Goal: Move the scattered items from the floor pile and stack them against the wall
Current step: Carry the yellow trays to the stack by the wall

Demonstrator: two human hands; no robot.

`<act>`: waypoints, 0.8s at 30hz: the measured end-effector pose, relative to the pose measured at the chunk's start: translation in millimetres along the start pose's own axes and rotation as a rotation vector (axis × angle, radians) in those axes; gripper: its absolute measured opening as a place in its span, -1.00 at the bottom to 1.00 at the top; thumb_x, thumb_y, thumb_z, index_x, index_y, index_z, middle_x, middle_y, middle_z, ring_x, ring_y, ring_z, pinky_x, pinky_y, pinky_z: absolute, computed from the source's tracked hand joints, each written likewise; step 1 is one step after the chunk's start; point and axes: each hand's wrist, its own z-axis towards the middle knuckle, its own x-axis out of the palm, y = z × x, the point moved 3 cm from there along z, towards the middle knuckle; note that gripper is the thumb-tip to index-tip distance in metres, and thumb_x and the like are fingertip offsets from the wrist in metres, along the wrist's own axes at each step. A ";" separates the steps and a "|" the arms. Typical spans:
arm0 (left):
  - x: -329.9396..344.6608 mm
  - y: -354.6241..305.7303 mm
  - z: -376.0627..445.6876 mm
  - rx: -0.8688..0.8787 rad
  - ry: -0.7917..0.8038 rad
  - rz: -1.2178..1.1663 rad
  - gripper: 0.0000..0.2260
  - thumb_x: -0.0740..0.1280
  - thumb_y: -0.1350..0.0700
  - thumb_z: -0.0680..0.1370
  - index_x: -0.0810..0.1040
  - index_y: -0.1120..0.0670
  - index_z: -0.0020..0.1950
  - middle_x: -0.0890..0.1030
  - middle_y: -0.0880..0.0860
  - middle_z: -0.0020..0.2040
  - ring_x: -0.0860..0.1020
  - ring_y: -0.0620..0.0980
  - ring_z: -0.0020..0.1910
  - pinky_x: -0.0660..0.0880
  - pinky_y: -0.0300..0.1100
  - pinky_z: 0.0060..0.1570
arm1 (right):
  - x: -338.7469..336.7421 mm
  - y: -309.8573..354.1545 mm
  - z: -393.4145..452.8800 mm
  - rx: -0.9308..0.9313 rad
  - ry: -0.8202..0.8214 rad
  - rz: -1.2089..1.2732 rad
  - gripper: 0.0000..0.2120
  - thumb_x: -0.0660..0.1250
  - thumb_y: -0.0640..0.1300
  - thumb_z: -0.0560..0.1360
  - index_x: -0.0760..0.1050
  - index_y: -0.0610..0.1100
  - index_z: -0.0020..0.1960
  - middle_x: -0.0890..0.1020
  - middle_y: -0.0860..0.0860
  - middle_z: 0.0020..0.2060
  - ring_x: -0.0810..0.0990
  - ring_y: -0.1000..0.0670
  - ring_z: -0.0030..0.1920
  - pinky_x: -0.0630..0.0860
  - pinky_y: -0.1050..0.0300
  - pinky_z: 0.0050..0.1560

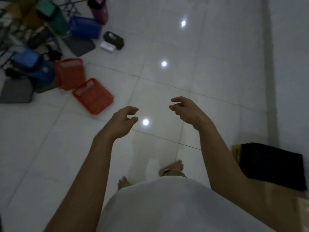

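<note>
A pile of scattered items lies on the white tiled floor at the upper left: two orange trays (93, 96) (70, 73), blue bags (85, 27) (33, 64), a green bag (55, 15), a maroon bag (98, 9), grey pads (78, 46) (16, 91) and a black box (113, 40). My left hand (122, 122) and my right hand (185, 108) hang in mid-air over bare floor, fingers loosely curled, holding nothing. Both are to the right of the nearest orange tray, apart from it. The wall (291, 64) runs along the right side.
A stack of dark flat items (270, 166) on a brown cardboard box (284, 201) sits by the wall at the lower right. My bare feet (172, 167) stand on the tiles below my hands. Ceiling lights reflect off the glossy floor (167, 77).
</note>
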 end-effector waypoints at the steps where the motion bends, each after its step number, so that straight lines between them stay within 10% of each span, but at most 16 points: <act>1: -18.8 18.0 -15.2 -0.024 -0.036 -0.029 -0.68 0.31 0.11 0.58 0.46 -0.05 0.33 0.50 -0.05 0.26 0.54 -0.08 0.03 0.46 -0.21 -0.07 | 26.8 14.7 -1.1 -0.016 0.042 -0.018 -0.62 0.34 0.02 0.55 0.43 0.02 0.35 0.55 -0.05 0.20 0.55 -0.04 0.16 0.51 0.02 0.18; 11: -145.1 160.8 -151.2 -0.204 -0.363 -0.208 -0.70 0.30 0.12 0.59 0.46 -0.05 0.32 0.49 -0.07 0.25 0.54 -0.11 -0.01 0.43 -0.27 -0.17 | 245.7 111.0 -28.1 -0.167 0.424 -0.201 -0.64 0.36 -0.01 0.54 0.46 0.01 0.32 0.55 -0.05 0.18 0.56 -0.03 0.13 0.48 0.04 0.19; 24: -236.3 214.5 -116.7 -0.281 -0.497 -0.349 -0.70 0.30 0.12 0.60 0.46 -0.04 0.33 0.48 -0.07 0.24 0.54 -0.07 0.00 0.41 -0.32 -0.18 | 340.6 217.7 59.7 -0.231 0.535 -0.411 -0.61 0.33 -0.02 0.56 0.40 -0.02 0.36 0.54 0.04 0.11 0.52 -0.03 0.17 0.47 -0.01 0.24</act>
